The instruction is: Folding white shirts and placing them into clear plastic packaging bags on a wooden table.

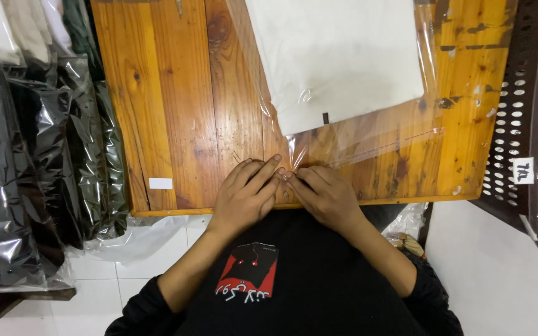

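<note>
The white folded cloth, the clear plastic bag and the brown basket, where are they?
white folded cloth [344, 56], head view, middle of the fabric.
clear plastic bag [368, 143], head view, empty flap below the cloth.
brown basket [512, 112], head view, its holed side wall.

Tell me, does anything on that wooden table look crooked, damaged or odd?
The clear plastic bag holding the folded white garment lies askew to the table's edges. The wooden table has worn dark patches at its right side. Both hands, left hand and right hand, press the bag's flap.

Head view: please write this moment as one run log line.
left hand: on bag flap | right hand: on flap | bag: holds white cloth, on table
</note>
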